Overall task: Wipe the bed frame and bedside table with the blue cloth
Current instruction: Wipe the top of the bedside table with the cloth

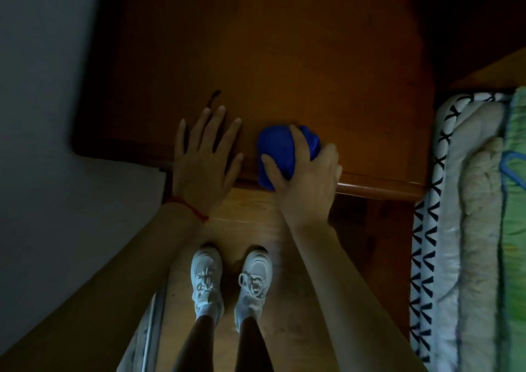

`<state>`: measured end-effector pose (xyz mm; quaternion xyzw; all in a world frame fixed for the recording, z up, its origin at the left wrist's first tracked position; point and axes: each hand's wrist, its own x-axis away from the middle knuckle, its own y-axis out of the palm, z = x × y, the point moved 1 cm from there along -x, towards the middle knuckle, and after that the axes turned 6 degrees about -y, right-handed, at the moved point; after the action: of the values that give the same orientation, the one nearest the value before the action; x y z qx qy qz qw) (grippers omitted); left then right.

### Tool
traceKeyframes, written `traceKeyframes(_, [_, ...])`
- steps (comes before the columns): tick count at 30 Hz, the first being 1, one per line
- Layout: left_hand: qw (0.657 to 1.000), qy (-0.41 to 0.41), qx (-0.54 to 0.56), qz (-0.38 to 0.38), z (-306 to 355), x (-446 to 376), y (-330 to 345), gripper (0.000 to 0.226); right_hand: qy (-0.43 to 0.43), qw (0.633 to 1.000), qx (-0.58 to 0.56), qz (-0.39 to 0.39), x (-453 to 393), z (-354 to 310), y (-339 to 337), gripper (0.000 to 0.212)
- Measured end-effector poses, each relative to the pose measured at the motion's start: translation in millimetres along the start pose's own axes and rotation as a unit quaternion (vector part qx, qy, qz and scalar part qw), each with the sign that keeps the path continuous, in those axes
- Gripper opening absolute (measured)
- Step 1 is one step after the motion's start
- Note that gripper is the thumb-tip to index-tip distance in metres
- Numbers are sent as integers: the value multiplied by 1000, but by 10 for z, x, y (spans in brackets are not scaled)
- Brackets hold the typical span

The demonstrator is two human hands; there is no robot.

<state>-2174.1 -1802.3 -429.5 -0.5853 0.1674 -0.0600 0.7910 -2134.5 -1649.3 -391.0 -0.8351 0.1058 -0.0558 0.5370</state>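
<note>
Gripping a bunched blue cloth [284, 149], the right hand [307, 178] presses it onto the front edge of the bedside table [284, 58], a smooth, glossy brown wooden tabletop with a rounded lip. Its fingers [299, 141] curl over the soft wad, thumb on the near left side, cloth bulging between them and hanging slightly over the lip. Just left of the cloth, the left hand [205, 161] lies flat and spread on the wood, holding nothing; a red string bracelet [189, 206] circles its wrist. Quilted, patterned bedding [469, 200] lies at the right. No writing is legible.
</note>
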Motion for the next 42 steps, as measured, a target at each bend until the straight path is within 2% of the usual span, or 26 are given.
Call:
traceKeyframes(2, [1000, -5, 8, -5, 14, 3, -10, 48, 32, 998, 26, 38, 57, 142, -75, 59])
traceKeyframes(5, [1000, -6, 0, -16, 4, -3, -20, 49, 116, 990, -3, 74, 107, 45, -47, 61])
traceKeyframes(11, [999, -5, -5, -36, -1, -8, -28, 50, 24, 999, 18, 31, -41, -205, 79, 59])
traceKeyframes(17, [997, 44, 24, -53, -178, -86, -133, 49, 71, 997, -1, 41, -766, -230, 78, 58])
traceKeyframes(23, [998, 32, 31, -42, -262, -455, -118, 48, 41, 998, 19, 39, -147, -251, 126, 59])
traceKeyframes(30, [997, 20, 2, -76, -247, -737, -39, 53, 40, 998, 0, 51, -1608, -241, 141, 59])
traceKeyframes(33, [995, 9, 3, -96, -249, -742, -46, 53, 18, 998, 2, 57, -1526, -214, 149, 58])
traceKeyframes(37, [995, -21, 23, -96, -198, -856, -80, 49, 5, 1000, 9, 26, -1128, -192, 147, 58])
traceKeyframes(40, [997, -28, 38, -65, -182, -1137, -70, 48, -23, 999, 28, 31, -1591, -180, 154, 56])
traceKeyframes(42, [998, -31, 30, -50, -187, -1392, -53, 49, -2, 999, 11, 43, -2089, -204, 154, 56])
